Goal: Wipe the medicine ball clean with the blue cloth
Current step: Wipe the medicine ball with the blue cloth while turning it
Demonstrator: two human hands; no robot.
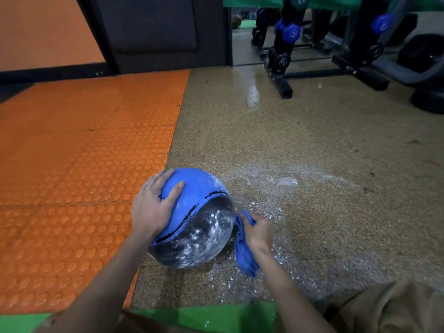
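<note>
Left hand (153,207) lies flat, fingers spread, on the round, pebbled medicine ball (197,227), its black band powder-streaked. Right hand (258,233) grips the crumpled blue cloth (245,258) beside it on the speckled floor (312,145).

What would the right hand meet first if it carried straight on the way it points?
Most likely the medicine ball: the right hand, gripping the blue cloth, angles toward the ball's white-dusted black side close by. One view leaves depth uncertain.
</note>
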